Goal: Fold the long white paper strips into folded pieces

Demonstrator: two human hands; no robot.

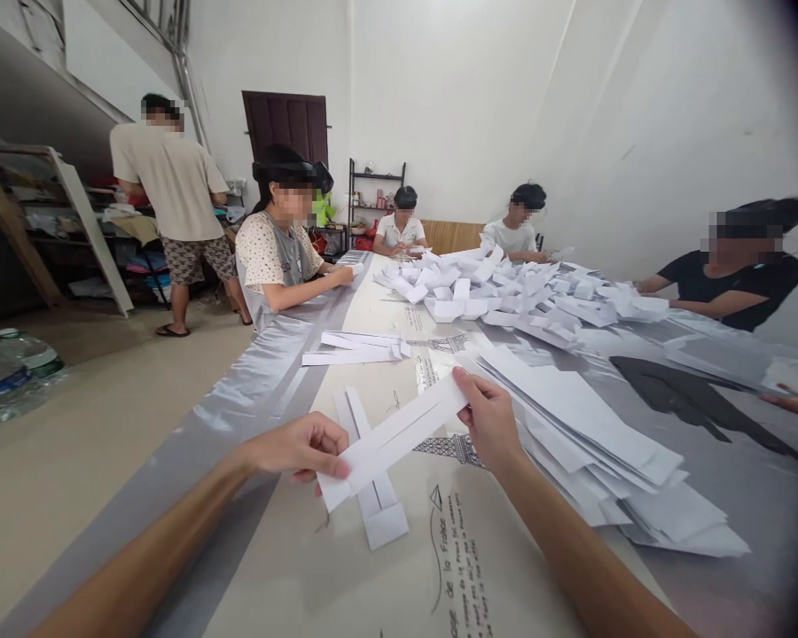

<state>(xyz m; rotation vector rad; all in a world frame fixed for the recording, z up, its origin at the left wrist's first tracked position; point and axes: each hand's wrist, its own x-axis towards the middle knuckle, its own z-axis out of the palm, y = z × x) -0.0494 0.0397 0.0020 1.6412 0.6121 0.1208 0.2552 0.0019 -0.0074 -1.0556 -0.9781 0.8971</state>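
Observation:
Between my two hands stretches a folded white paper strip [402, 434], slanting up to the right. My left hand [306, 450] pinches its lower left end, thumb on top. At the upper right end, my right hand [492, 416] grips it between thumb and fingers. Beneath the held strip, a second folded paper strip [384, 523] lies on the printed tablecloth [372, 602], partly covered. Right of my right hand is a fanned stack of white paper sheets [591, 434]. Farther ahead, several folded strips [355, 350] lie on the cloth.
A large heap of folded white papers [505, 283] covers the table's far right. Several people sit around the table; one person [169, 177] stands at the left by shelves. A dark flat item [684, 394] lies on the right. Plastic bottles [17, 363] stand on the floor.

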